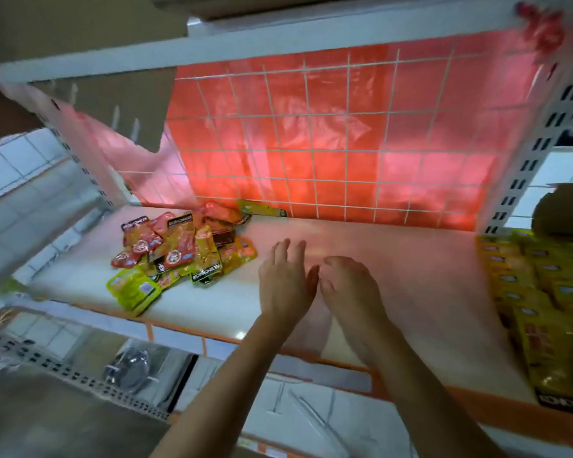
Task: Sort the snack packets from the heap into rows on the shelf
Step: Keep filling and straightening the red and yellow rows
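We hold both hands empty above the shelf (394, 259)
Our left hand (286, 280) is spread flat, our right hand (349, 285) loosely curled just beside it, neither gripping anything; the heap of snack packets (179, 252) lies on the shelf to their left; yellow packets (543, 285) sit far right; behind, a wire grid (313, 150) fronts a red plastic sheet (344, 94)

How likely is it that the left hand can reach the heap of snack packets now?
Probably yes. The left hand is open and empty, over bare shelf just right of the heap, with nothing between them. The right hand is on its other side, out of the way.
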`<state>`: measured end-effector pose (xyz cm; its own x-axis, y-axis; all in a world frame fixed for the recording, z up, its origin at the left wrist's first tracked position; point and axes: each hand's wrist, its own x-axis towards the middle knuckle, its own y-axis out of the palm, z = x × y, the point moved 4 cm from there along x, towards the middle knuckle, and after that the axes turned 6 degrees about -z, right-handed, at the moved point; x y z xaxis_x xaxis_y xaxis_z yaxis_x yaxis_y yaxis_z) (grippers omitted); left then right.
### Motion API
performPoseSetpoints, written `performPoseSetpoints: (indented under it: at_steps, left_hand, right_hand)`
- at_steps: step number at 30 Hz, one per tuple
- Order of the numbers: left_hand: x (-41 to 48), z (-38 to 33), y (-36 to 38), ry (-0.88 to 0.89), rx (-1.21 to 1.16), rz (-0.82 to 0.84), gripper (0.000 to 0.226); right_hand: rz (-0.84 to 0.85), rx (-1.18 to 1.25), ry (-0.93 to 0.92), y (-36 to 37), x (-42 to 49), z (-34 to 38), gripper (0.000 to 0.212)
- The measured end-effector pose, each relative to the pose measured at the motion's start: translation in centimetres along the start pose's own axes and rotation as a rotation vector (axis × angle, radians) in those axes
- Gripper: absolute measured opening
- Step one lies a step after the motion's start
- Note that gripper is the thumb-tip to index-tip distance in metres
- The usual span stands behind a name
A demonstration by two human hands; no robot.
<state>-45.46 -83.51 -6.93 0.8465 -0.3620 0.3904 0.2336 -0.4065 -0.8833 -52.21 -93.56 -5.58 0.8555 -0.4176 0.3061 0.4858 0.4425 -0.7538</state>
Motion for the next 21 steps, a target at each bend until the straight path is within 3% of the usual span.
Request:
performPoseSetpoints:
  at_steps: [6,11,17,21]
  left_hand:
    - [1.7,9.3,-1.8,-0.160,0.165,-0.019,0.047]
    - [2.2,14.1,-2.6,-0.333,0.206,0.026,0.058]
    - [1.6,15.5,-2.6,-0.315,0.205,0.048,0.049]
    - [1.1,15.5,-2.6,-0.321,0.220,0.052,0.035]
  right_hand:
    - [0.189,0.008,-0.018,6.1,1.6,5.8,0.043]
    - [0.264,0.039,-0.102,9.9,3.4,10.1,0.031]
    - [0.374,-0.009,-0.137,14.2,5.1,12.5,0.049]
    - [0.446,-0.076,-0.118,14.8,5.7,11.6,0.036]
